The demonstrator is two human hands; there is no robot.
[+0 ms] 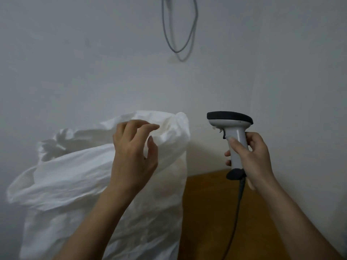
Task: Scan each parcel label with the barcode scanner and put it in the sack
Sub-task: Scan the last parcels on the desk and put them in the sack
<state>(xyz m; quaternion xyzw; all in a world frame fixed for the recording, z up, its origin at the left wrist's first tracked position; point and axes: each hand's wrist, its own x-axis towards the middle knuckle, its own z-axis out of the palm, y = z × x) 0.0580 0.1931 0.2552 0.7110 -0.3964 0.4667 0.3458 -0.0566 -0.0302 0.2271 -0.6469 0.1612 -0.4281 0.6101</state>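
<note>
Sack (75, 175) fabric looks thin, limp and light, best pinched at its rim, where the left hand (134, 152) hovers loosely curled and empty, while the right hand (251, 156) grips the rigid barcode scanner (232, 136) by its handle.

Dim, cool grey light, low contrast. Hand shadow falls on the sack (78, 177) at left. Whole pic soft w/ slight motion blur; wall (75, 62) bows at edges, wide-angle.

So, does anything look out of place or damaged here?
Nothing looks damaged. The white sack is crumpled and slumps against the wall, its mouth partly folded over. The left hand hovers at its rim, holding nothing; the right hand holds the barcode scanner. No parcel is visible.
</note>
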